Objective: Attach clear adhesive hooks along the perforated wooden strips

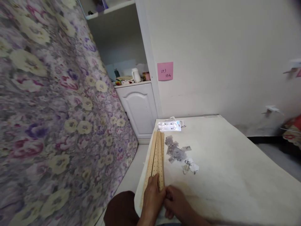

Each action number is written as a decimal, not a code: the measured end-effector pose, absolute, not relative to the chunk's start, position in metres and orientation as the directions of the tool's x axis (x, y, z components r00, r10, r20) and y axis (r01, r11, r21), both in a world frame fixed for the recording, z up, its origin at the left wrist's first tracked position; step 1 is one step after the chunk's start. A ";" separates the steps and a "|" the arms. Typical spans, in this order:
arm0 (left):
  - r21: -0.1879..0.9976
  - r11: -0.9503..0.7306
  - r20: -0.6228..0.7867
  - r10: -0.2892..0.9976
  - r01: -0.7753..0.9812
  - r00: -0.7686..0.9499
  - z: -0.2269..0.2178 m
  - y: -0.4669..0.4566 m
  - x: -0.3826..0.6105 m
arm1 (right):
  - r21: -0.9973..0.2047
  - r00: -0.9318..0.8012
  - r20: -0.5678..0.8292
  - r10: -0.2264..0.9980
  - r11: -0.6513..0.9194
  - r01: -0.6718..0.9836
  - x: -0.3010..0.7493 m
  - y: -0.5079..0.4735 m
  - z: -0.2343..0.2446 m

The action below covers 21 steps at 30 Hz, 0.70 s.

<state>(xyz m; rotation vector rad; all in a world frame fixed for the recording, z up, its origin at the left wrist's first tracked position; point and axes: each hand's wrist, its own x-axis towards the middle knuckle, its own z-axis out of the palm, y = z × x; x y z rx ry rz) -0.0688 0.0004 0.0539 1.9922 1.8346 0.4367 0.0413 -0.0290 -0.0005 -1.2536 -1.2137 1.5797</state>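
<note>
Pale wooden strips with rows of small holes [157, 155] lie lengthwise along the left side of the white table [225, 163]. My left hand [152, 195] is closed over the near part of these strips, its thumb reaching right. Touching that thumb, my right hand [176, 201] has its fingers curled in a pinch; what they hold is hidden or too small to name. Beyond my hands, a heap of small clear plastic pieces [177, 153] sits right of the strips. Closer by are small white cards with tiny metal-looking bits [191, 165].
A clear blister pack [169, 126] lies at the table's far left corner, by the wall. Floral curtain [70, 125] hangs at left. Behind stand a white cabinet [138, 106] and a shelf with a white jug [135, 75]. My knee [121, 208] is beside the table's near left corner.
</note>
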 end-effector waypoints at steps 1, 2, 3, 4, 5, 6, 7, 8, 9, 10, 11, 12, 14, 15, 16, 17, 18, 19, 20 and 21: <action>0.466 -0.068 -0.035 0.995 0.882 0.095 0.053 0.000 -0.069 | -0.965 -0.230 -0.257 0.939 -0.264 0.002 0.045 -0.030 -0.001; 0.451 -0.077 -0.027 0.995 0.889 0.100 0.053 0.000 -0.069 | -0.961 -0.236 -0.271 0.933 -0.276 0.009 0.050 -0.031 -0.003; 0.440 -0.084 -0.018 0.995 0.894 0.102 0.052 0.001 -0.070 | -0.959 -0.237 -0.277 0.931 -0.283 0.012 0.055 -0.032 -0.005; 0.434 -0.090 -0.012 0.994 0.896 0.105 0.051 0.001 -0.070 | -0.960 -0.232 -0.274 0.933 -0.280 0.010 0.060 -0.034 -0.007; 0.430 -0.094 -0.007 0.994 0.898 0.107 0.051 0.002 -0.070 | -0.964 -0.221 -0.258 0.941 -0.264 0.001 0.066 -0.035 -0.010; 0.427 -0.093 -0.004 0.994 0.899 0.105 0.052 0.002 -0.070 | -0.971 -0.206 -0.232 0.950 -0.240 -0.010 0.071 -0.037 -0.012; 0.423 -0.092 -0.001 0.995 0.901 0.102 0.052 0.003 -0.069 | -0.978 -0.190 -0.202 0.961 -0.209 -0.022 0.076 -0.038 -0.014; 0.418 -0.091 0.002 0.995 0.904 0.100 0.053 0.003 -0.069 | -0.983 -0.175 -0.172 0.970 -0.180 -0.032 0.081 -0.040 -0.016; 0.414 -0.091 0.005 0.995 0.906 0.098 0.053 0.003 -0.068 | -0.987 -0.168 -0.146 0.975 -0.154 -0.040 0.084 -0.041 -0.017; 0.409 -0.092 0.008 0.995 0.908 0.098 0.054 0.003 -0.068 | -0.989 -0.170 -0.126 0.977 -0.137 -0.049 0.088 -0.042 -0.018; 0.403 -0.092 0.009 0.995 0.910 0.096 0.054 0.003 -0.068 | -0.990 -0.178 -0.113 0.977 -0.125 -0.058 0.090 -0.042 -0.019; 0.399 -0.090 0.009 0.995 0.913 0.095 0.053 0.003 -0.068 | -0.991 -0.191 -0.103 0.976 -0.118 -0.068 0.092 -0.043 -0.019; 0.394 -0.085 0.011 0.996 0.915 0.088 0.052 0.002 -0.069 | -0.990 -0.216 -0.082 0.973 -0.104 -0.090 0.094 -0.044 -0.018; 0.397 -0.084 0.022 0.996 0.914 0.082 0.051 0.001 -0.070 | -0.990 -0.221 -0.073 0.973 -0.098 -0.102 0.094 -0.045 -0.017; 0.410 -0.092 0.049 0.996 0.907 0.079 0.053 0.000 -0.070 | -0.989 -0.224 -0.065 0.972 -0.092 -0.113 0.095 -0.046 -0.017; 0.435 -0.111 0.089 0.993 0.894 0.080 0.056 -0.002 -0.069 | -0.988 -0.225 -0.059 0.973 -0.089 -0.126 0.096 -0.046 -0.016; 0.470 -0.142 0.143 0.986 0.871 0.083 0.062 -0.004 -0.068 | -0.987 -0.225 -0.055 0.973 -0.088 -0.138 0.096 -0.046 -0.015; 0.523 -0.197 0.205 0.973 0.829 0.102 0.072 -0.006 -0.065 | -0.984 -0.228 -0.054 0.972 -0.090 -0.151 0.097 -0.047 -0.015; 0.584 -0.253 0.254 0.959 0.771 0.123 0.084 -0.010 -0.061 | -0.981 -0.234 -0.053 0.971 -0.093 -0.167 0.097 -0.046 -0.015; 0.645 -0.295 0.272 0.951 0.705 0.149 0.099 -0.015 -0.057 | -0.978 -0.242 -0.054 0.969 -0.101 -0.185 0.098 -0.046 -0.015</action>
